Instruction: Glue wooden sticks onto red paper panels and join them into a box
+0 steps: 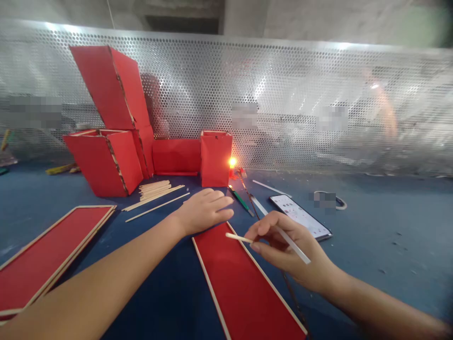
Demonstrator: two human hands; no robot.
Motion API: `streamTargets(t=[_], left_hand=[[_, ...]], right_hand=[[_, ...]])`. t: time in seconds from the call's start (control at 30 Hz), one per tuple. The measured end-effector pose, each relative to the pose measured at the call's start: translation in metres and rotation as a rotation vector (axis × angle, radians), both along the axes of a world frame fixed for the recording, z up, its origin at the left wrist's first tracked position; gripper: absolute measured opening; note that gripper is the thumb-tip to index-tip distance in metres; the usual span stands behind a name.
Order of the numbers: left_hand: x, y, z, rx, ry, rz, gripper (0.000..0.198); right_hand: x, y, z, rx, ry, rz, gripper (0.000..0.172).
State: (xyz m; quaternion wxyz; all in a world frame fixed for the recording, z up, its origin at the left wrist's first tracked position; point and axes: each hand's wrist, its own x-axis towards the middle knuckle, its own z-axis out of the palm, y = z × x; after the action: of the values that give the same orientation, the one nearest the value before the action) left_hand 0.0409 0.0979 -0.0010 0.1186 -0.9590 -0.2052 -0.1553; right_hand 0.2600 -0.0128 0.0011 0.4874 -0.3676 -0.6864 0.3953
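Red panel lies flat on the counter. Left hand rests open, palm down, on its far end. Right hand pinches a wooden stick just above it.

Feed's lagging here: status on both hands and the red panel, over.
Left hand flat on far end of red panel. Right hand pinches thin wooden stick over it. Phone beside, off the panel.

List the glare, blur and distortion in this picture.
Head view: light glares off the perforated metal screen, whose top edge bows; an orange light beside the red box flares out; the left hand on the red panel and the right hand with its thin stick are sharp; the top right corner smears.
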Motion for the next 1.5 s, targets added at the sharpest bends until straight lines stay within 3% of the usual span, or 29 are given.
streamTargets(t=[0.13,0.23,0.3,0.43,0.53,0.6,0.73,0.8,0.9,1.03,1.17,1.3,1.4,1.5], left_hand=[[-0.016,-0.047,-0.012,-0.12,-0.119,0.219,0.03],[-0.027,-0.088,-0.024,-0.294,-0.068,0.172,0.061],[-0.034,-0.098,-0.026,-0.449,0.014,0.155,0.055],[-0.043,-0.075,-0.021,-0.474,0.084,0.139,0.047],[-0.047,-0.048,-0.023,-0.434,0.059,0.09,0.055],[-0.047,-0.042,-0.025,-0.405,0.011,0.083,0.057],[-0.044,-0.062,-0.018,-0.368,-0.133,0.039,0.035],[-0.044,-0.077,-0.009,-0.487,-0.15,-0.075,0.015],[-0.044,-0.09,0.002,-0.658,-0.099,-0.068,0.016],[-0.045,-0.083,0.006,-0.636,-0.075,-0.048,0.016],[-0.05,-0.055,0.004,-0.481,-0.063,-0.065,0.016],[-0.058,-0.032,-0.001,-0.462,-0.104,-0.044,0.026],[-0.059,-0.038,-0.005,-0.481,-0.163,-0.024,0.021],[-0.052,-0.062,-0.007,-0.61,-0.237,-0.013,0.007]], right_hand=[[0.013,-0.012,0.001,0.138,-0.244,0.058,0.009],[0.018,-0.022,0.0,0.173,-0.408,0.164,0.017],[0.017,-0.027,0.001,0.182,-0.48,0.219,0.02],[0.007,-0.03,0.005,0.18,-0.558,0.245,0.021],[-0.001,-0.029,0.005,0.139,-0.569,0.293,0.013],[-0.001,-0.028,0.003,0.116,-0.575,0.299,0.009],[0.011,-0.026,-0.001,0.098,-0.517,0.261,0.01],[0.019,-0.025,0.001,0.073,-0.458,0.279,0.012],[0.025,-0.026,0.008,0.058,-0.402,0.316,0.013],[0.024,-0.026,0.01,0.048,-0.42,0.322,0.013],[0.018,-0.027,0.003,0.02,-0.45,0.274,0.007],[0.011,-0.023,0.0,-0.006,-0.52,0.21,0.002],[0.007,-0.016,0.0,-0.024,-0.574,0.212,0.002],[0.006,-0.012,0.003,-0.014,-0.607,0.249,0.003]])
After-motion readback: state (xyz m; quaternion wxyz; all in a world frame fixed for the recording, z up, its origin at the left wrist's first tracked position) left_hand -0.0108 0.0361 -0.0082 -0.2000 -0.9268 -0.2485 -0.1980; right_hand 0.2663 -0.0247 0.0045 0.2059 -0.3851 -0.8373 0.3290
